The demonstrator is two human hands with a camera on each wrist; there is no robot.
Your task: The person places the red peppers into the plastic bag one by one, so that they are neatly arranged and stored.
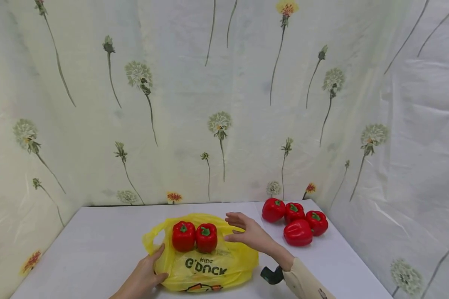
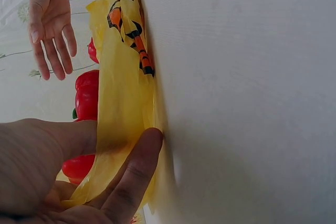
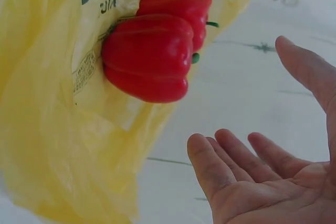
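A yellow plastic bag (image 1: 239, 261) with dark lettering lies flat on the white table. Two red bell peppers with green stems, a left one (image 1: 183, 237) and a right one (image 1: 206, 238), sit side by side on top of it. At the bag's left edge, my left hand (image 1: 146, 269) grips the plastic between thumb and fingers (image 2: 134, 177). Just right of the peppers, my right hand (image 1: 250, 235) hovers above the bag, fingers extended and thumb apart. Nothing is in its palm in the right wrist view.
Several more red bell peppers (image 1: 297, 232) lie grouped at the table's back right. White table (image 1: 97, 245) extends left of the bag. A curtain (image 1: 187, 104) printed with dandelions hangs behind and along the sides. A dark green strap piece (image 1: 272, 275) is by my right wrist.
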